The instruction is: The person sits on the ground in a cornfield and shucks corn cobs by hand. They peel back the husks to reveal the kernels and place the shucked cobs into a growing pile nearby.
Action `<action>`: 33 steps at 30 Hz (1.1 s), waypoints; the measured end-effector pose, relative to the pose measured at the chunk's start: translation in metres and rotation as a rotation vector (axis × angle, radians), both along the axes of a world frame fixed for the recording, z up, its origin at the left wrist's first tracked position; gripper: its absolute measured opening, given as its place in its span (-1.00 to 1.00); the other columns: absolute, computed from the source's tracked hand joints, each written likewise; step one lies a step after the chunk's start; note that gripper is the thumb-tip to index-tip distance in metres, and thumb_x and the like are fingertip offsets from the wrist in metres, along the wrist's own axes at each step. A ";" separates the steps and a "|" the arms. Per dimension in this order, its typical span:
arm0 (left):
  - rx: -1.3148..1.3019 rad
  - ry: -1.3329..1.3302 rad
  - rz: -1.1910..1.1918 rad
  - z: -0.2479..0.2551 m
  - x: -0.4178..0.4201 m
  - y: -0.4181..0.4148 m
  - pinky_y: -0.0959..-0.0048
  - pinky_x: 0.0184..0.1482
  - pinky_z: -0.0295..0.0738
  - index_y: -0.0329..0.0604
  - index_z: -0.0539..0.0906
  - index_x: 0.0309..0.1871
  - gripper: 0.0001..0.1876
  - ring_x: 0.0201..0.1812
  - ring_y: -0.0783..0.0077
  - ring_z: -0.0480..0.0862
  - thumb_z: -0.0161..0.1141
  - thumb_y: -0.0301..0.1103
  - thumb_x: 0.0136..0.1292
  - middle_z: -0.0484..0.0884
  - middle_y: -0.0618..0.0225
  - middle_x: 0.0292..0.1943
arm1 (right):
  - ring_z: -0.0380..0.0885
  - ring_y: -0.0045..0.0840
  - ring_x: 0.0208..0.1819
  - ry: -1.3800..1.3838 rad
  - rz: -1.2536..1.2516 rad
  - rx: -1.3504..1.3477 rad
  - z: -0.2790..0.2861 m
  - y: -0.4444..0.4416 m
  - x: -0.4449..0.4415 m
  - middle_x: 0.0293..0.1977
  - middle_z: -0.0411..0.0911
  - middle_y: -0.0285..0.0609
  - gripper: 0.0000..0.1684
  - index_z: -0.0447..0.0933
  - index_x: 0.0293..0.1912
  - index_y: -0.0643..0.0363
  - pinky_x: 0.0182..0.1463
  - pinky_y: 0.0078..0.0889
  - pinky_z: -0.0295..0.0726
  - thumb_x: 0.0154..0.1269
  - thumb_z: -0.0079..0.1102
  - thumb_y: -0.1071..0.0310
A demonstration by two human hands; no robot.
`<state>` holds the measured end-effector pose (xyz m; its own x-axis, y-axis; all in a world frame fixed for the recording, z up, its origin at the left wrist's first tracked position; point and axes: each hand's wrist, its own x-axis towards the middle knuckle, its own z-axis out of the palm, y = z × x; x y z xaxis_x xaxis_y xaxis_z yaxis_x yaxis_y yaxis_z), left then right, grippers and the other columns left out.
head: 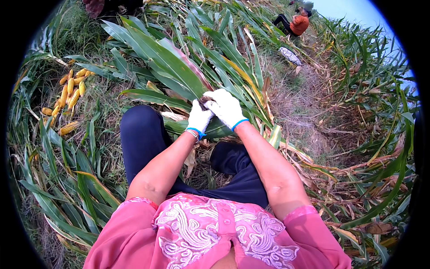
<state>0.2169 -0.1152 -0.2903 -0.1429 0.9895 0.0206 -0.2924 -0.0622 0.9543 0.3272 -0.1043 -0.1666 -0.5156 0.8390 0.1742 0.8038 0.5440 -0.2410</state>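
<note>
My left hand [199, 117], in a white glove with a blue cuff, is closed around the lower side of a dark brown tuft, which looks like the silk end of a corn ear [205, 102]. Against it, my right hand [225, 107], gloved the same way, pinches the tuft from the other side. Most of the ear is hidden by the gloves. Broad green corn leaves [168, 60] spread just beyond both hands, and cut stalks lie under them. Husked yellow corn ears [70, 87] lie in a loose pile on the grass at the left.
A person in an orange top [299, 25] sits at the upper right, near a pale sack-like object [290, 56]. Dark and maroon clothing [114, 6] shows at the top left edge. Standing corn plants [369, 67] line the right side. Fallen leaves [80, 188] cover the lower left.
</note>
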 end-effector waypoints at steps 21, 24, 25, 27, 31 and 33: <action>-0.207 0.426 -0.019 0.004 -0.001 -0.012 0.09 0.11 0.60 -0.34 0.44 0.06 -0.31 0.07 -0.18 0.70 0.45 0.02 0.05 0.69 -0.20 -0.01 | 0.67 -0.56 -0.03 0.862 -0.162 -0.381 -0.081 0.007 0.009 -0.06 0.73 -0.21 -0.66 0.70 0.05 0.26 0.12 -0.52 0.63 0.33 0.14 0.61; -0.205 0.412 -0.047 0.006 0.001 -0.013 0.11 0.14 0.58 -0.40 0.42 0.19 -0.16 0.13 -0.20 0.68 0.47 0.10 0.03 0.66 -0.26 0.06 | 0.67 -0.58 -0.10 1.017 -0.236 -0.405 -0.085 0.009 0.010 -0.12 0.74 -0.24 -0.69 0.71 0.02 0.27 0.06 -0.52 0.62 0.33 0.15 0.59; -0.196 0.425 -0.047 0.006 0.001 -0.014 0.11 0.14 0.58 -0.42 0.42 0.20 -0.13 0.14 -0.19 0.68 0.47 0.12 0.03 0.66 -0.26 0.07 | 0.67 -0.60 -0.14 1.048 -0.261 -0.400 -0.086 0.011 0.008 -0.16 0.75 -0.26 -0.70 0.72 0.00 0.28 0.00 -0.55 0.63 0.31 0.16 0.62; -0.200 0.378 -0.079 0.008 -0.002 -0.014 0.15 0.21 0.54 -0.47 0.39 0.30 -0.04 0.20 -0.17 0.65 0.49 0.15 0.03 0.63 -0.28 0.14 | 0.65 -0.61 -0.17 1.182 -0.314 -0.427 -0.088 0.013 0.006 -0.19 0.74 -0.25 -0.71 0.71 0.02 0.29 -0.02 -0.52 0.62 0.35 0.18 0.57; -0.196 0.314 -0.030 -0.011 0.003 -0.016 0.27 0.16 0.59 -0.31 0.37 0.39 -0.12 0.13 0.26 0.68 0.48 0.09 0.17 0.67 0.15 0.15 | 0.65 -0.45 -0.31 1.699 -0.488 -0.448 -0.099 0.026 0.015 -0.32 0.70 -0.14 -0.81 0.65 -0.24 0.26 -0.10 -0.38 0.66 0.45 0.13 0.38; -0.291 -0.038 -0.160 -0.010 0.004 -0.016 0.30 0.08 0.63 -0.25 0.38 0.38 -0.20 0.07 0.35 0.66 0.40 0.13 0.28 0.65 0.24 0.13 | 0.62 -0.28 -0.37 2.228 -0.559 -0.596 -0.125 0.031 0.037 -0.40 0.63 -0.11 -0.80 0.56 -0.26 0.22 -0.12 -0.15 0.68 0.48 0.03 0.36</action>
<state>0.2209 -0.1308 -0.3006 0.0198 0.9632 -0.2681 -0.3118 0.2608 0.9137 0.3643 -0.0731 -0.2921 0.2431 0.9256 -0.2901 -0.8041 0.0251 -0.5940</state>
